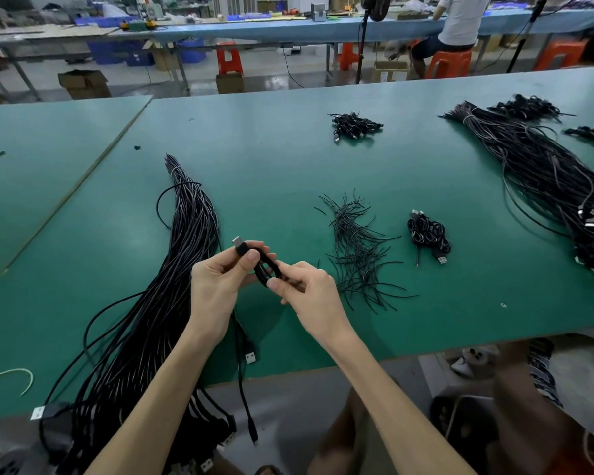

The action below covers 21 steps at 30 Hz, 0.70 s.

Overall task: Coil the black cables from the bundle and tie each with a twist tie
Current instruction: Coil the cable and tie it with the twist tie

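Black cable point(264, 266): I count one coil, pinched by both my left hand point(216, 286) and right hand point(311, 291). One bundle point(172, 286) lies left of them, one twist-tie pile point(357, 248) to the right.

txt: none legible | white tag point(37, 413) on cable bundle point(186, 255): too small | cardboard box label point(383, 76): blurred

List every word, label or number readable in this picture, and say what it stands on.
No text reads clearly.
White tag at the near end of the cable bundle: print too blurred to read.
Label on the cardboard box on the floor behind the table: too small to read.
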Each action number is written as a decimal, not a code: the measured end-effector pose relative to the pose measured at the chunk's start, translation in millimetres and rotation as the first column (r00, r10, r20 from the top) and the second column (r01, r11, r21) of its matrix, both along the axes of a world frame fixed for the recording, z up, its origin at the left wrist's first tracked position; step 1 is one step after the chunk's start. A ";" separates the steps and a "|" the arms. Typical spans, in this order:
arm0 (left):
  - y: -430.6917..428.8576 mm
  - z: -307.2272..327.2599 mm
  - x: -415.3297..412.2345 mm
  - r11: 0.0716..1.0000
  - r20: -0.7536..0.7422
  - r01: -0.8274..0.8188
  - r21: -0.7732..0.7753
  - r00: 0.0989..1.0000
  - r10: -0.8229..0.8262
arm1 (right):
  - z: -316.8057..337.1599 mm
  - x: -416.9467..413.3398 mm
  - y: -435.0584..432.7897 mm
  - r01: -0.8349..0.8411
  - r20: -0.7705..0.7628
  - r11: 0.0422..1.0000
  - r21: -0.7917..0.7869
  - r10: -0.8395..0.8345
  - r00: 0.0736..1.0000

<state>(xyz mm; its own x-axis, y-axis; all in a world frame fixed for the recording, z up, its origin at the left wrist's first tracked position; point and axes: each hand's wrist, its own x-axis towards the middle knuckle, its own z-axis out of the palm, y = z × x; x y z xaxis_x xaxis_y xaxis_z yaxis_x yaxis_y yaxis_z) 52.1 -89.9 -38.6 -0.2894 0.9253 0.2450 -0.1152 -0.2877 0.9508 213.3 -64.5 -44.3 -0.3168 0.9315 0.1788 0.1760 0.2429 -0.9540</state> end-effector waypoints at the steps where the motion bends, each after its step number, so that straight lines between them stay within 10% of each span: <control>1: -0.1 0.1 1.2 1.000 -0.004 -0.019 0.001 1.000 0.019 | 0.2 -1.3 -0.7 0.005 0.028 1.000 0.024 -0.006 1.000; 12: 2.0 -3.8 6.3 0.994 -0.003 -0.105 -0.031 0.994 0.105 | -2.1 -19.0 -14.9 -0.061 0.564 0.910 0.410 -0.200 0.801; 21: 2.5 -7.0 2.1 0.993 0.108 -0.044 -0.109 0.993 0.056 | 2.5 -18.8 -16.8 -0.047 0.560 0.928 0.369 -0.182 0.808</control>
<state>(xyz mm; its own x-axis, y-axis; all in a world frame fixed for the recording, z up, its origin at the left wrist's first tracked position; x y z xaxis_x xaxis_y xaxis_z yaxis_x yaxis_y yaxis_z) 54.2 -87.5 -45.6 -0.3562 0.9279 0.1100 -0.2096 -0.1941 0.9583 194.5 -81.3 -41.9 -0.4048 0.8641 0.2991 0.6906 0.5033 -0.5194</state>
